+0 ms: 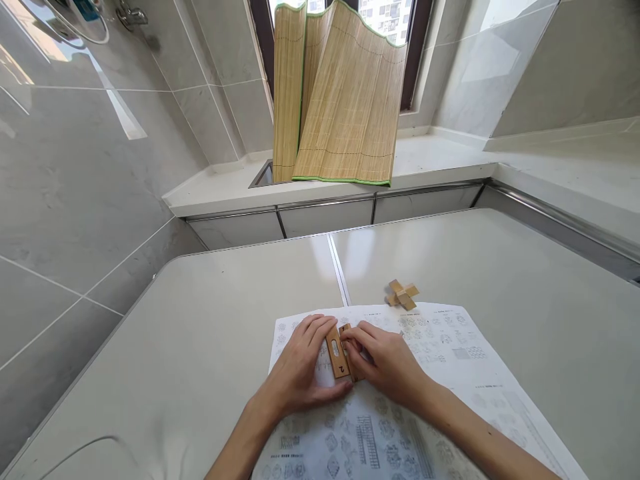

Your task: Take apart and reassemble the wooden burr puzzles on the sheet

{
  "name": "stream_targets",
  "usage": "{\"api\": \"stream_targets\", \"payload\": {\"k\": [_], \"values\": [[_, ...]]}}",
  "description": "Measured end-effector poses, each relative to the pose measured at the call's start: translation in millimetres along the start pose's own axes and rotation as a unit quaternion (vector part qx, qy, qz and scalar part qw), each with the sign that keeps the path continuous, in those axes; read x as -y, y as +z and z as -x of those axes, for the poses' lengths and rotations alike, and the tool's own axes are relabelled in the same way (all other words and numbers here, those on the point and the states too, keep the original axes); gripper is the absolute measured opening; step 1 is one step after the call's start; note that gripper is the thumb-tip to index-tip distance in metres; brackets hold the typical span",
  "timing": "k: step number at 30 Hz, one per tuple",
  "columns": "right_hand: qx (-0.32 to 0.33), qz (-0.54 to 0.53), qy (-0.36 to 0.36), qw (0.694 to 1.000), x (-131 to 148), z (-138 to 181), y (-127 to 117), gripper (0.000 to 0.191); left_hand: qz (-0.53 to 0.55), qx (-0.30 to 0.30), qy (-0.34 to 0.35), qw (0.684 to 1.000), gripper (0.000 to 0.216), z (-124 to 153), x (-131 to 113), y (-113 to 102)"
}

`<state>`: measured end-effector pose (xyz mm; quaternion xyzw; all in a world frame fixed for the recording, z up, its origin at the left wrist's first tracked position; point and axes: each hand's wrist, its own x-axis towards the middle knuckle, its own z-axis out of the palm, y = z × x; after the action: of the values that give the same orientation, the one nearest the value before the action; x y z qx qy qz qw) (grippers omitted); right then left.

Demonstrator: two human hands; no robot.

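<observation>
A flat wooden puzzle piece (337, 353) marked with a "2" and a slot lies on a printed instruction sheet (440, 373). My left hand (300, 367) rests flat on the sheet, its fingers touching the left side of the piece. My right hand (385, 360) is curled and pinches a second wooden piece (346, 331) against the first one's right edge. An assembled wooden cross puzzle (403, 294) sits just beyond the sheet's far edge, apart from both hands.
The white table (200, 347) has a seam (338, 267) down its middle. Beyond it runs a white counter (440, 157) with a folded bamboo mat (340, 100) leaning at the window. A grey tiled wall (75, 200) stands to the left.
</observation>
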<state>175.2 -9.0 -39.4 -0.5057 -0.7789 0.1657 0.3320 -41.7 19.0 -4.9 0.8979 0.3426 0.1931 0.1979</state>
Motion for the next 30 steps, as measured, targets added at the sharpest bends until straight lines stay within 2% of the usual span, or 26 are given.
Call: {"api": "stream_targets", "payload": {"k": [6, 10, 15, 25, 30], "values": [[-0.003, 0.018, -0.002, 1.0, 0.5, -0.4, 0.8, 0.019, 0.003, 0.008, 0.011, 1.0, 0.094, -3.2, -10.2, 4.9], [-0.001, 0.037, -0.008, 0.999, 0.6, -1.2, 1.5, 0.021, 0.005, -0.008, 0.006, 1.0, 0.085, -5.1, -12.3, 8.7], [0.006, 0.046, -0.013, 0.999, 0.0, -0.8, 2.9, 0.021, 0.014, -0.009, -0.01, 1.0, 0.075, -5.8, -11.8, 8.7], [-0.001, 0.049, -0.021, 0.999, 1.4, -0.7, 2.0, 0.021, 0.015, -0.019, -0.025, 0.999, 0.078, -4.3, -10.8, 6.9], [0.001, 0.043, -0.023, 0.999, 0.9, -0.2, 2.7, 0.02, -0.008, -0.017, -0.025, 1.0, 0.072, -4.2, -4.1, 5.4]]}}
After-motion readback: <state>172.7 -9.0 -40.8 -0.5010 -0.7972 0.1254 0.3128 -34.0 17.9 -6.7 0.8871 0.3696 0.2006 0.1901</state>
